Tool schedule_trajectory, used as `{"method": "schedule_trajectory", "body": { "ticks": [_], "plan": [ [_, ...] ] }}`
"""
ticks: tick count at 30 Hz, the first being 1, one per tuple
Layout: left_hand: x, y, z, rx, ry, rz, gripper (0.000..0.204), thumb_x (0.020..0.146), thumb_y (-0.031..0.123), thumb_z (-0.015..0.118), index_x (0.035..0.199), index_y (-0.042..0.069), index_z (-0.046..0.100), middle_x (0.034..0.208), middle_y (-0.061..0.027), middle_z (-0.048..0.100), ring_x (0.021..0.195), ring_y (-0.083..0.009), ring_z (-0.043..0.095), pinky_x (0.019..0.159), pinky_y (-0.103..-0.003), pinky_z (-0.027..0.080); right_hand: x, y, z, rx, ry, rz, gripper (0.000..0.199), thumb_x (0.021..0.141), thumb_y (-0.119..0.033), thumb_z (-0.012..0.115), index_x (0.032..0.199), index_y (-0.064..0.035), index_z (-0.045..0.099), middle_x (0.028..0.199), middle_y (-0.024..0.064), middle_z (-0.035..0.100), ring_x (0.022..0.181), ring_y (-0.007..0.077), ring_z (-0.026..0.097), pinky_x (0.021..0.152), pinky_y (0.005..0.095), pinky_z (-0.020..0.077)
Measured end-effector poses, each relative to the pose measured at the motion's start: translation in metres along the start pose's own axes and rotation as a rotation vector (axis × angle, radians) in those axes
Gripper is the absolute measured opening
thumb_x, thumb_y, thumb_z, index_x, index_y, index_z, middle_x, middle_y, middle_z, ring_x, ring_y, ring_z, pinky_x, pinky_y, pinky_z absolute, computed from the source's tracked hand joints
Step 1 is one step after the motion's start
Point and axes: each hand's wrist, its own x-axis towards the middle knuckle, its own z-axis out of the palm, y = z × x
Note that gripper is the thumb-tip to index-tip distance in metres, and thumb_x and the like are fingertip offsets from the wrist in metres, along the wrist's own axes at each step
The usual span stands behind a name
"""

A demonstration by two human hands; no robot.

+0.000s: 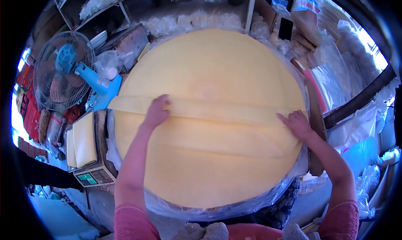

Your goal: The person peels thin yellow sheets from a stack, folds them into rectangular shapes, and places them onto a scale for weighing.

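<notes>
Yellow sheet (209, 177): a wide, thin, pale yellow round, filling the middle of the frame in front of me, with a few soft creases across its lower half.
Band (226, 112): 1 long flat strip of the same yellow, lying across the middle of the sheet from left to right; its left end tapers out past the round's left edge.
My left hand (157, 111): on the band, left of the frame's centre, fingers bent and bunched close together; I cannot tell whether they pinch the yellow layer or only press on it.
My right hand (297, 125): at the band's right end, near the sheet's right edge, 1 finger stretched toward the left and set apart from the bent others; whether anything is gripped there I cannot tell.
Clear plastic (167, 200): showing under the sheet's rim, most plainly along the bottom.
Scale (104, 173): lower left of the frame, just beside the round, with folded yellow pieces (84, 137) on top.
Blue fan (66, 58): upper left, its round wire cage standing near the sheet.
Black phone-like slab (285, 28): upper right, upright among plastic bags (331, 56).
</notes>
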Motion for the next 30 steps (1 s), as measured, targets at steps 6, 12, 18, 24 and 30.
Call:
{"method": "schedule_trajectory", "body": {
  "ticks": [6,12,18,24,30],
  "plan": [
    [0.003,0.069,0.070,0.474,0.067,0.127,0.067,0.095,0.062,0.037,0.153,0.030,0.024,0.160,-0.0080,0.020,0.147,-0.0375,0.013,0.114,-0.065,0.006,0.020,-0.005,-0.044,0.092,-0.379,0.016,0.066,0.076,-0.016,0.066,0.140,-0.0163,0.048,0.095,0.0107,0.063,0.099,0.0270,0.059,0.088,0.0433,0.0440],
    [0.001,0.058,0.084,0.468,0.133,0.133,0.071,0.093,0.066,0.038,0.153,0.030,0.024,0.161,-0.0056,0.013,0.148,-0.0384,0.007,0.112,-0.067,0.005,0.120,-0.076,-0.071,0.375,-0.083,-0.187,0.060,0.093,-0.037,0.055,0.146,-0.0147,0.038,0.137,0.0119,0.049,0.129,0.0293,0.044,0.107,0.0493,0.0323],
    [0.012,0.027,0.092,0.442,0.230,0.242,0.075,0.091,0.066,0.044,0.152,0.028,0.026,0.160,-0.0086,0.015,0.146,-0.0419,0.010,0.112,-0.067,0.011,0.150,-0.123,-0.002,0.409,0.062,-0.112,0.053,0.098,-0.035,0.046,0.147,-0.0169,0.036,0.157,0.0058,0.026,0.146,0.0290,0.022,0.113,0.0576,0.0203],
    [-0.024,-0.077,0.012,0.482,0.233,-0.423,0.069,0.096,0.060,0.038,0.154,0.028,0.020,0.161,-0.0120,0.014,0.147,-0.0409,0.010,0.113,-0.066,0.009,0.072,-0.043,0.020,0.289,-0.016,0.155,0.050,0.099,-0.029,0.043,0.147,-0.0206,0.035,0.157,0.0061,0.027,0.146,0.0289,0.023,0.112,0.0597,0.0215],
    [-0.056,-0.026,0.071,0.547,0.264,-0.085,0.081,0.088,0.064,0.049,0.151,0.018,0.028,0.158,-0.0137,0.022,0.143,-0.0466,0.015,0.103,-0.076,0.019,0.047,-0.024,0.022,0.397,-0.047,0.317,0.050,0.096,-0.025,0.047,0.145,-0.0174,0.039,0.153,0.0111,0.033,0.142,0.0292,0.029,0.110,0.0579,0.0256]
  ]
}}
